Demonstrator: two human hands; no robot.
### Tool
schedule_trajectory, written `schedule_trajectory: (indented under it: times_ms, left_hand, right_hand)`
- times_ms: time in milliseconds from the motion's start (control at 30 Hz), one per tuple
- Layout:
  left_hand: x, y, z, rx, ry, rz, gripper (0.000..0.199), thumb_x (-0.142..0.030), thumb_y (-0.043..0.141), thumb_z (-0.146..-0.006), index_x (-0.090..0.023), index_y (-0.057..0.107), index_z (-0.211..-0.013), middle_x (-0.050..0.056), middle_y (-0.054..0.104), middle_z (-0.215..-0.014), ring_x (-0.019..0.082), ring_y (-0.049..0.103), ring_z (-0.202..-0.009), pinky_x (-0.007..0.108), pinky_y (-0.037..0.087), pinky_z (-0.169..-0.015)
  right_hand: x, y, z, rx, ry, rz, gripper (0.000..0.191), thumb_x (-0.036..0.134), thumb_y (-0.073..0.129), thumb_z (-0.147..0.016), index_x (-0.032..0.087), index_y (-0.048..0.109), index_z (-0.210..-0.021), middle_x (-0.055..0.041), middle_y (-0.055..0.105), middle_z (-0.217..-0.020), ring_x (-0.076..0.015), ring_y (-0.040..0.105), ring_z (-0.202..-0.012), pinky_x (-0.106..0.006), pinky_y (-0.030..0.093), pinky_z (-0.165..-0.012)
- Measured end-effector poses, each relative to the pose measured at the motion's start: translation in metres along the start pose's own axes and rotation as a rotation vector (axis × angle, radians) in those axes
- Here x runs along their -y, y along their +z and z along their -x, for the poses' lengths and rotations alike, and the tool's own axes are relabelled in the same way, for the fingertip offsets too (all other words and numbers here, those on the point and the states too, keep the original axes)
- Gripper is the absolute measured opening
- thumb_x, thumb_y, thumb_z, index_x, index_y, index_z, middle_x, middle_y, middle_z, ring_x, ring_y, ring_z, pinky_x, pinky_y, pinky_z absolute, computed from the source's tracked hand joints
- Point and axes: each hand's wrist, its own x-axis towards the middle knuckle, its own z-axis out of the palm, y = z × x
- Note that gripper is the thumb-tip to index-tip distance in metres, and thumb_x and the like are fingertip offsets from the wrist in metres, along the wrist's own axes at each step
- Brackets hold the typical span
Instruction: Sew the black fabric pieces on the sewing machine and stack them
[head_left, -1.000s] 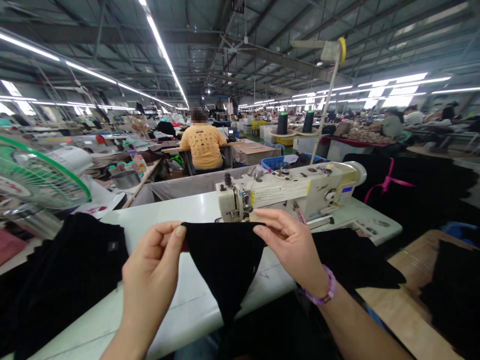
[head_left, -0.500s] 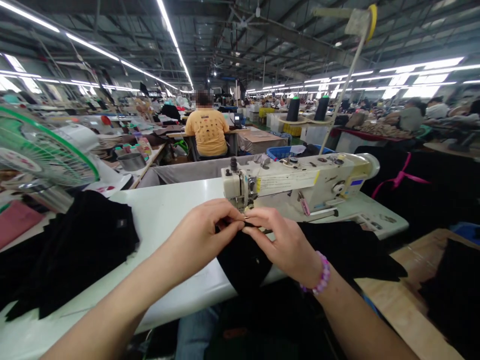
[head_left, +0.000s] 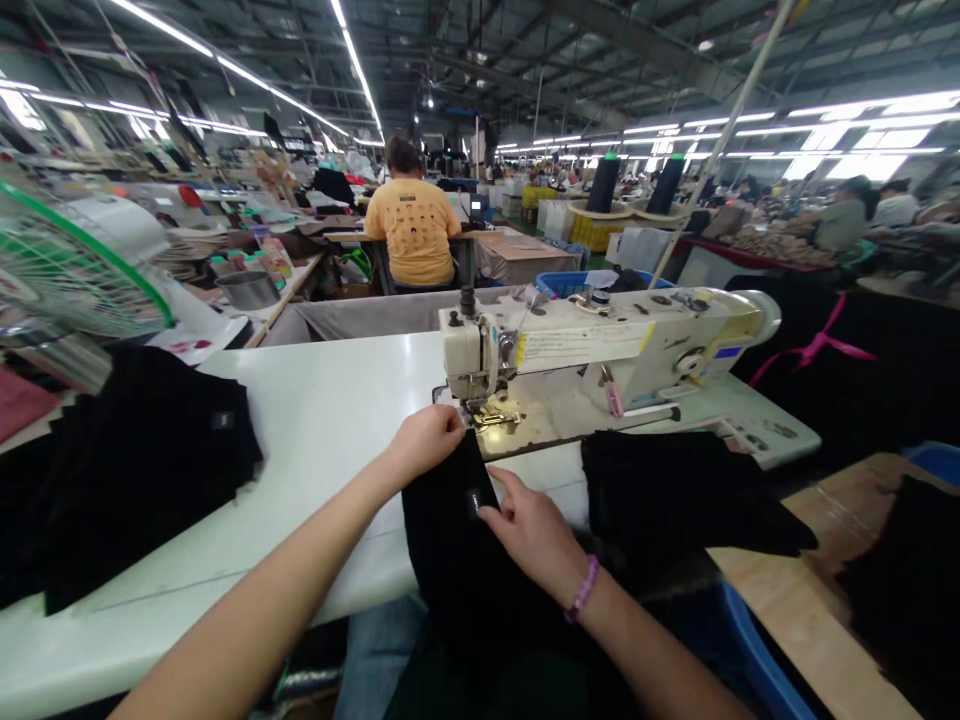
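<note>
head view: left fingers (head_left: 452,424) and right fingers (head_left: 498,519) hold black cloth (head_left: 442,535).

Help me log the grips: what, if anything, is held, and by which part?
A black cloth: the left hand pinches its far end; the right hand holds its right edge, beside the small label.

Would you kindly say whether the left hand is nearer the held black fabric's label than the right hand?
No, the right hand is beside the label, while the left hand holds the black fabric by its far end.
</note>
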Motion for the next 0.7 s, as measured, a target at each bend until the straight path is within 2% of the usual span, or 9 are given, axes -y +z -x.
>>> schedule_trajectory:
  times_ms: [100, 167, 233, 300, 467, 700]
  left_hand:
    - [0.008, 0.020, -0.013, 0.022, -0.068, -0.011, 0.014, -0.018, 0.058, -0.082, -0.018, 0.063, -0.069, 0.003, 0.065, -0.070, 0.017, 0.059, -0.068, 0.028, 0.042, -0.065]
    - [0.012, 0.024, -0.020, 0.046, -0.095, -0.010, 0.014, -0.024, 0.063, -0.086, -0.017, 0.064, -0.074, 0.001, 0.065, -0.073, 0.016, 0.060, -0.071, 0.029, 0.046, -0.070]
    - [0.015, 0.025, -0.026, 0.074, -0.118, -0.009, 0.020, -0.032, 0.065, -0.090, -0.016, 0.064, -0.079, 0.000, 0.065, -0.077, 0.015, 0.061, -0.074, 0.032, 0.050, -0.074]
    - [0.018, 0.024, -0.033, 0.102, -0.141, -0.008, 0.025, -0.038, 0.064, -0.092, -0.015, 0.064, -0.082, 0.000, 0.065, -0.080, 0.015, 0.062, -0.075, 0.034, 0.052, -0.075]
    - [0.021, 0.024, -0.045, 0.138, -0.183, 0.012, 0.029, -0.042, 0.063, -0.093, -0.014, 0.064, -0.082, 0.000, 0.064, -0.078, 0.013, 0.060, -0.070, 0.031, 0.052, -0.069]
    - [0.021, 0.024, -0.049, 0.096, -0.210, 0.054, 0.031, -0.040, 0.065, -0.089, -0.016, 0.059, -0.070, -0.004, 0.057, -0.064, 0.012, 0.053, -0.060, 0.027, 0.045, -0.062]
  right_hand:
    - [-0.005, 0.003, -0.006, -0.138, -0.256, 0.437, 0.024, 0.020, 0.063, -0.090, 0.020, 0.069, -0.113, -0.0095, 0.073, -0.098, -0.0254, 0.069, -0.094, -0.038, 0.055, -0.083]
    - [-0.009, 0.005, -0.010, -0.172, -0.375, 0.513, 0.022, 0.020, 0.063, -0.091, 0.019, 0.068, -0.113, -0.0128, 0.069, -0.120, -0.0279, 0.063, -0.115, -0.045, 0.050, -0.100]
    - [-0.014, 0.007, -0.014, -0.175, -0.430, 0.498, 0.027, 0.020, 0.064, -0.092, 0.017, 0.066, -0.118, -0.0128, 0.065, -0.132, -0.0275, 0.056, -0.127, -0.050, 0.041, -0.112]
    - [-0.018, 0.009, -0.017, -0.166, -0.431, 0.465, 0.028, 0.021, 0.064, -0.092, 0.016, 0.066, -0.119, -0.0114, 0.065, -0.133, -0.0261, 0.056, -0.129, -0.051, 0.036, -0.117]
    - [-0.018, 0.008, -0.026, -0.154, -0.427, 0.438, 0.025, 0.022, 0.066, -0.091, 0.020, 0.068, -0.116, -0.0104, 0.068, -0.129, -0.0257, 0.059, -0.124, -0.052, 0.037, -0.115]
    - [-0.019, 0.008, -0.034, -0.158, -0.413, 0.413, 0.025, 0.023, 0.065, -0.092, 0.020, 0.068, -0.116, -0.0111, 0.068, -0.130, -0.0268, 0.060, -0.123, -0.054, 0.038, -0.114]
